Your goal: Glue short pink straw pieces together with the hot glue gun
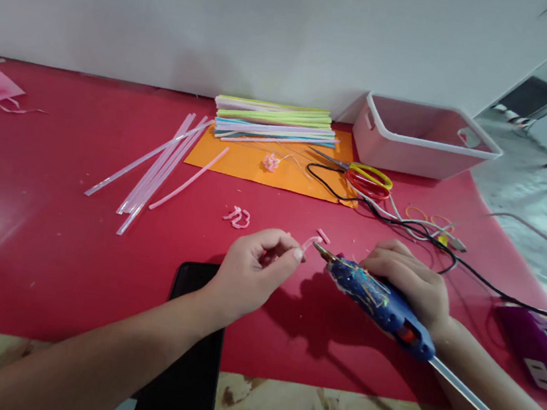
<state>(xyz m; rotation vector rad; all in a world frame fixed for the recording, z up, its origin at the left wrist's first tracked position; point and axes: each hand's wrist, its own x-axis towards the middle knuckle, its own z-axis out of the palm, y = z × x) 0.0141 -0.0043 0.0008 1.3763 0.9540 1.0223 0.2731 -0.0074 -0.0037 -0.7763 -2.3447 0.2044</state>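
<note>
My left hand (257, 270) pinches a short, curved piece of pink straw (309, 242) between thumb and forefinger. My right hand (407, 280) is wrapped round a blue hot glue gun (376, 299), with a clear glue stick (479, 403) poking out of its back. The gun's metal nozzle (322, 252) is at the free end of the pink piece; whether they touch I cannot tell. Just behind lies a small straight pink bit (323, 236). Several curled pink pieces (237, 217) rest on the red table to the left of it.
Pink straws (157, 173) lie at left, and bundled coloured straws (274, 124) on an orange sheet (258, 171) with a small pink flower (271, 162). Scissors (367, 180), cables (402, 222), a pink bin (422, 144) and a purple power strip (532, 346) occupy the right. A black phone-like slab (189, 369) sits under my left forearm.
</note>
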